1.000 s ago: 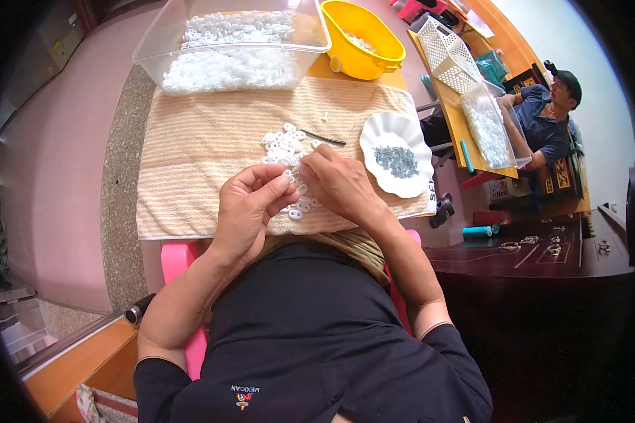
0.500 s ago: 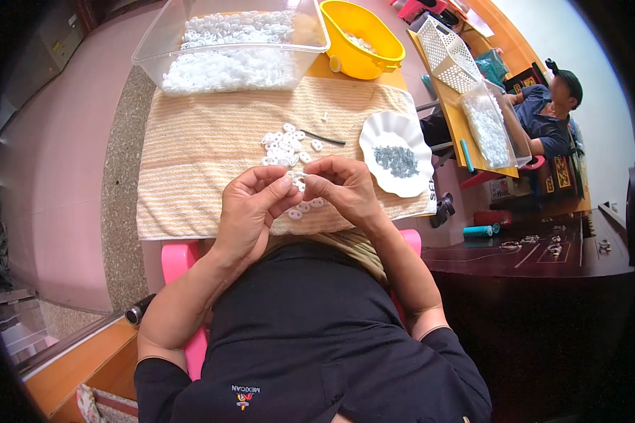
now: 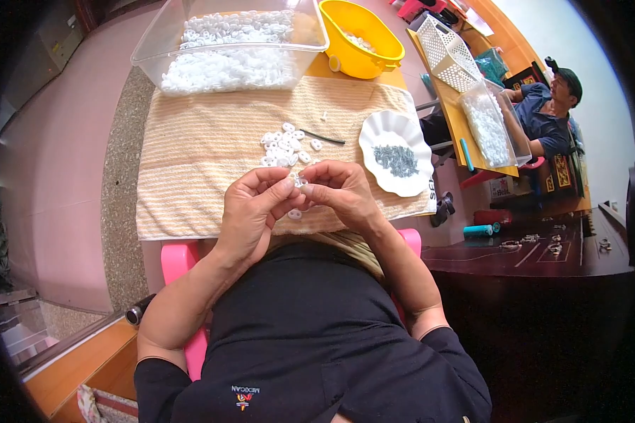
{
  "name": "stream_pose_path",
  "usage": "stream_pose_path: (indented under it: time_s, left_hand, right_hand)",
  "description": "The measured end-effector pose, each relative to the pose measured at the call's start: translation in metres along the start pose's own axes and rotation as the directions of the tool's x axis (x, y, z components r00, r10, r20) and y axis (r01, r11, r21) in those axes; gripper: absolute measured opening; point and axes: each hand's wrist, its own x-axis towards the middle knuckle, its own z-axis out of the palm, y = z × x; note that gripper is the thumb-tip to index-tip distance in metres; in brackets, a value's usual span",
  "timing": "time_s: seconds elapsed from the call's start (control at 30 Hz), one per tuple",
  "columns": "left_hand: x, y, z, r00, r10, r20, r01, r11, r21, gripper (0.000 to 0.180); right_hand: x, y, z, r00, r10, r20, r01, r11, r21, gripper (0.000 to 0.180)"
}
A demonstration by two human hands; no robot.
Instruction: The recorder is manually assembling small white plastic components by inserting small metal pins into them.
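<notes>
Between the fingertips of both hands is a small white plastic piece (image 3: 300,181), partly hidden by the fingers. My left hand (image 3: 259,197) pinches it from the left, thumb against fingers. From the right my right hand (image 3: 340,189) pinches the same piece. Just beyond the hands lies a loose pile of white oval pieces with two holes (image 3: 281,148). Another white oval piece (image 3: 295,214) lies on the towel under my hands. A thin dark stick (image 3: 324,138) lies beside the pile. To the right, a white scalloped dish (image 3: 379,127) holds many small grey metal pieces (image 3: 396,161).
A striped towel (image 3: 190,169) covers the table. At its far side stand a clear bin (image 3: 144,53) full of white pieces and a yellow tub (image 3: 331,39). On the right, a co-worker (image 3: 543,116) sits at another table with a clear box (image 3: 487,123) and white basket (image 3: 444,53).
My right hand has closed in slightly on the left, and the fingertips now meet around the small white piece. The oval pieces under my right hand are more covered.
</notes>
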Motion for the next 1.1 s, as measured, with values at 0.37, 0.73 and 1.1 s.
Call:
stream_pose_path:
  time_s: [0.37,0.73,1.1]
  left_hand:
    - [0.001,-0.002,-0.001,1.000,-0.007,-0.013,0.007,1.000,0.000,0.014]
    - [0.001,-0.002,-0.001,1.000,-0.013,-0.002,0.013,1.000,-0.006,0.015]
    - [0.000,0.000,0.000,0.999,-0.029,-0.018,0.029,0.999,0.036,0.014]
  right_hand:
    - [0.000,0.003,-0.005,0.999,0.020,0.046,-0.022,0.999,0.044,0.022]
    - [-0.001,0.001,-0.009,0.986,0.064,0.154,-0.076,0.995,0.069,0.030]
    - [0.002,0.001,-0.016,0.993,0.025,0.114,-0.033,0.997,0.065,0.031]
